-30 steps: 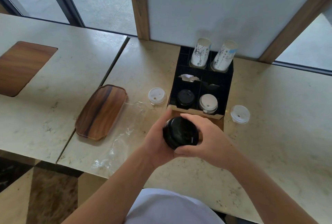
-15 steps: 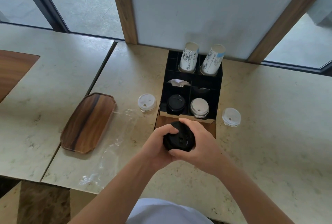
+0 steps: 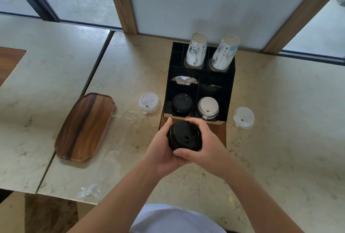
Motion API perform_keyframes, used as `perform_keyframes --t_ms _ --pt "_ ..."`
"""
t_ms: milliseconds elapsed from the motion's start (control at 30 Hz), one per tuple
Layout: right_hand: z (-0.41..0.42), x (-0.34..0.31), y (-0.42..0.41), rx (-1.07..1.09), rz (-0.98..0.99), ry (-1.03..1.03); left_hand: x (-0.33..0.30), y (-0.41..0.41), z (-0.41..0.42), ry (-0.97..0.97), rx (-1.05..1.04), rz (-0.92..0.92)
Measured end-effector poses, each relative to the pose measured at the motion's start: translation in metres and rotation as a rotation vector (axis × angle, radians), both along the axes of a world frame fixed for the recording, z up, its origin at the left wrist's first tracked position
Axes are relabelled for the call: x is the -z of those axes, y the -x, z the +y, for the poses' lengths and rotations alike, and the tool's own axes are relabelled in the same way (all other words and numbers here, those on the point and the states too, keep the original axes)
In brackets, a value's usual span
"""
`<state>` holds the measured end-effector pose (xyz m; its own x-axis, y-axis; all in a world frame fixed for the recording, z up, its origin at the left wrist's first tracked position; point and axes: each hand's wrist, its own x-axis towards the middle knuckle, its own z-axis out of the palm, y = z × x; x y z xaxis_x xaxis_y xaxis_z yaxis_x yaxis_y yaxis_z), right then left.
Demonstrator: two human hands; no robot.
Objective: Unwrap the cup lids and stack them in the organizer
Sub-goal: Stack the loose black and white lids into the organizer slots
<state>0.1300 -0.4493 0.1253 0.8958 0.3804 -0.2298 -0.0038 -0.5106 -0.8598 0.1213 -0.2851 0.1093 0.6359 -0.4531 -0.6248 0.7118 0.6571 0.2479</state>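
Both hands hold a stack of black cup lids [image 3: 184, 135] just in front of the black organizer [image 3: 230, 87]. My left hand [image 3: 162, 150] cups the stack from the left and below; my right hand [image 3: 207, 145] wraps it from the right. In the organizer's front left compartment sits a stack of black lids [image 3: 182, 104]; white lids [image 3: 208, 107] fill the front right one. Loose white lids lie on the table left [image 3: 149, 102] and right [image 3: 243, 117] of the organizer. Clear plastic wrap [image 3: 128, 116] lies on the table to the left.
Two stacks of printed paper cups [image 3: 197, 50] [image 3: 225, 53] stand in the organizer's back compartments, crumpled paper [image 3: 183, 80] in a middle one. A wooden tray [image 3: 85, 127] lies at the left. A wall panel stands behind the organizer, and the table's front edge is near my body.
Both hands have carried the black lid stack slightly forward toward the organizer's front edge. My head view has shifted, so the scene sits lower and more to the left.
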Motion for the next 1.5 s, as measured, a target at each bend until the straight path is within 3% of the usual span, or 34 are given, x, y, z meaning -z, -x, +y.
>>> perform_keyframes --t_ms 100,200,433,533,600,767,1000,1167,1500 --pt "0.0 0.001 -0.003 -0.114 -0.012 0.163 0.004 -0.003 0.002 -0.007 0.014 0.01" --pt "-0.002 0.003 -0.009 -0.198 -0.036 0.285 0.005 -0.01 0.005 -0.077 0.145 -0.123" --pt "-0.022 0.013 -0.042 -0.169 0.209 0.035 0.004 -0.05 0.011 -0.397 0.507 -0.308" --pt "-0.033 0.023 -0.062 0.064 0.233 -0.053 0.005 -0.07 0.014 -0.613 0.415 -0.319" --pt "-0.037 0.031 -0.071 0.233 0.356 -0.182 0.007 -0.078 0.014 -0.645 0.364 -0.35" --pt "-0.042 0.047 -0.071 0.519 0.645 -0.569 0.017 -0.079 0.009 -0.448 0.271 -0.4" --pt "-0.04 0.056 -0.056 0.347 0.447 -0.386 0.02 -0.072 -0.008 -0.526 0.224 -0.319" --pt "-0.047 0.038 -0.056 0.246 0.264 -0.189 0.007 -0.064 -0.015 -0.39 0.212 -0.356" --pt "-0.061 0.004 -0.049 0.332 0.4 -0.617 -0.013 -0.052 -0.01 -0.234 0.124 -0.395"
